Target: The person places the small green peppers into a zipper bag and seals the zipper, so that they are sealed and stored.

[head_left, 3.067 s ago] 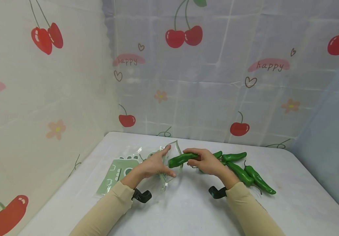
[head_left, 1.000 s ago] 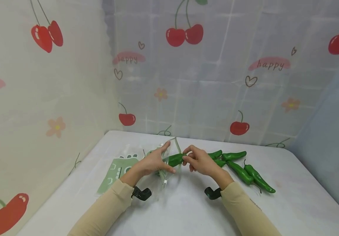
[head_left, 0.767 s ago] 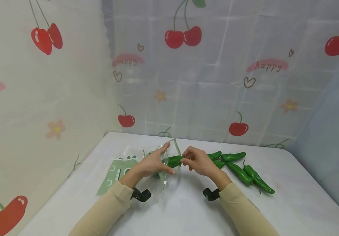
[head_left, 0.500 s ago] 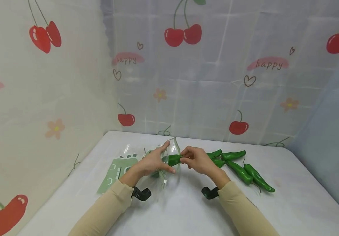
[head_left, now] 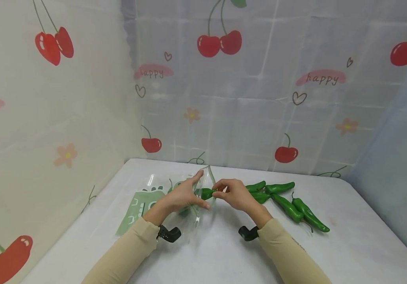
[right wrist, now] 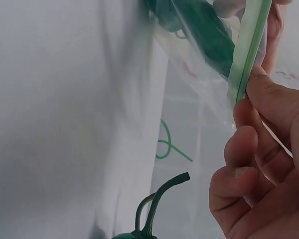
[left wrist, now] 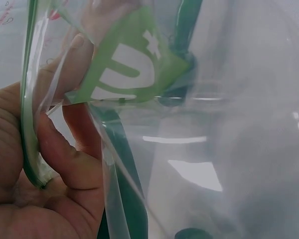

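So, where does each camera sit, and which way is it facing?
Head: worn on the head, facing forward and down over the table; the left hand, right hand and tan sleeves show.
Left wrist: worn on the left wrist, facing that hand's work, close on a clear bag; part of the left hand shows at the left side.
Right wrist: worn on the right wrist, facing a green pepper at the bag's mouth; the right hand's thumb and fingers show.
Shared: both wrist views show the clear bag.

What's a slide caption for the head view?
Left hand holds a clear zip bag; right hand at its mouth with a green chili pepper; more chilis lie to the right.
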The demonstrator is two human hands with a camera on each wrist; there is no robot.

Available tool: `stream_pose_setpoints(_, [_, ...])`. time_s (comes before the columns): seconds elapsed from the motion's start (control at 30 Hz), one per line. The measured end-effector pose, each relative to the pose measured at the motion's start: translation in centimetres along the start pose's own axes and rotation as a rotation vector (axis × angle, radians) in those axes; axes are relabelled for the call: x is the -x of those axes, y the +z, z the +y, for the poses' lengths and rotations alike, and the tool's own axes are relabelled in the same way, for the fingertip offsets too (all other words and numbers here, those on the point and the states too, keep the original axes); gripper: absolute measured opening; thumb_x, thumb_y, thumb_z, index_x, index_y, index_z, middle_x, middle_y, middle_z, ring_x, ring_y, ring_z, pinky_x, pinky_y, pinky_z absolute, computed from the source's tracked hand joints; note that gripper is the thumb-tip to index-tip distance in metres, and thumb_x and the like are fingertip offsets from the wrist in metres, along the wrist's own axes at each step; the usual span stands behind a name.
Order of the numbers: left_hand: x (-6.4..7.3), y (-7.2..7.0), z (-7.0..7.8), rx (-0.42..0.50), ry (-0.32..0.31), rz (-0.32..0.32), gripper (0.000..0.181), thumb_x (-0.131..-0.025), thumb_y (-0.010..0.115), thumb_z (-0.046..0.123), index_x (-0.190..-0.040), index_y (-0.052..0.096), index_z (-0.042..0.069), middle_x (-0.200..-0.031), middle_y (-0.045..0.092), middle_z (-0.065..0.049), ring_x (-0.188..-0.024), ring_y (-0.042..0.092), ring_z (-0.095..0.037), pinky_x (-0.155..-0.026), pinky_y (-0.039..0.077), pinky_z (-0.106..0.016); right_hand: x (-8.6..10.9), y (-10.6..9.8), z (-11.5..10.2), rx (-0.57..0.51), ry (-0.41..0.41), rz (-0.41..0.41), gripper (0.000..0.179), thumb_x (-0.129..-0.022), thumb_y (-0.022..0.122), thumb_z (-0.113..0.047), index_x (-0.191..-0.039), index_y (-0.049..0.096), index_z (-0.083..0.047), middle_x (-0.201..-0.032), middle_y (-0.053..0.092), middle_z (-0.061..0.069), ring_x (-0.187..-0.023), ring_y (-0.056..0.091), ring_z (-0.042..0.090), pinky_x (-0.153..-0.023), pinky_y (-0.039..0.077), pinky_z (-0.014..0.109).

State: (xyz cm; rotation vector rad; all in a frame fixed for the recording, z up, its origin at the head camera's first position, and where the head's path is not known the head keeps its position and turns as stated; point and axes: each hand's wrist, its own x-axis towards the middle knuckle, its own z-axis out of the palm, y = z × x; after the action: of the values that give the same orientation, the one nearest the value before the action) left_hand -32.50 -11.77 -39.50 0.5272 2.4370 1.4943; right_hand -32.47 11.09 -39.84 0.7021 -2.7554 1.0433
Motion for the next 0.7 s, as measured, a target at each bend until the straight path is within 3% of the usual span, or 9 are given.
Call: stream_pose_setpoints(0.7, [-0.1, 0.2, -0.3, 0.005, -0.002, 0.011, 0.128, -0.067, 0.099, 0.026, -0.166, 0.017, 0.035, -0.174, 0.013, 0.004, -0.161, 0.004, -0.033, -0.123, 0.017, -0.067, -1.0, 1.5, -0.6, -0.009, 0.035, -0.030, 0.015, -0.092, 0.078, -0.028, -0.104, 0.080, -0.019, -0.063, 0.054, -0.002, -0.057, 0.045, 0.012, -0.054, 0.039, 0.028])
